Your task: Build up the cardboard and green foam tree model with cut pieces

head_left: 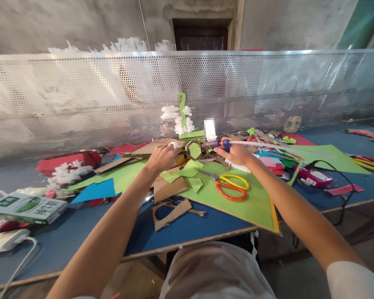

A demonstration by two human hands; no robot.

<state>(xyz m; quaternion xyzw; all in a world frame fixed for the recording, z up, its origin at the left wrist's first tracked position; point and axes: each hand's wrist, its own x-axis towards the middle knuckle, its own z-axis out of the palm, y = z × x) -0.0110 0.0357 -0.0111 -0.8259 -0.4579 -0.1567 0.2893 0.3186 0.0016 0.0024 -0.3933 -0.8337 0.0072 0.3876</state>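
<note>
Beyond the scissors (232,187), left hand (163,158) steadies a hexagon (195,150), grip closed on it; right hand (237,154) grips a glue gun (222,144), nozzle toward it.

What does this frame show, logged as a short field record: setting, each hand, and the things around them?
setting: blue worktable strewn with paper and cardboard scraps, perforated metal screen behind
left hand: left hand rests on the scrap pile, fingers curled on a small white object
right hand: right hand grips a blue-handled tool with a long pale shaft
between hands: green hexagon piece
nearby: orange and yellow scissors on green sheet; pink device with black cord; boxed item at left
</note>
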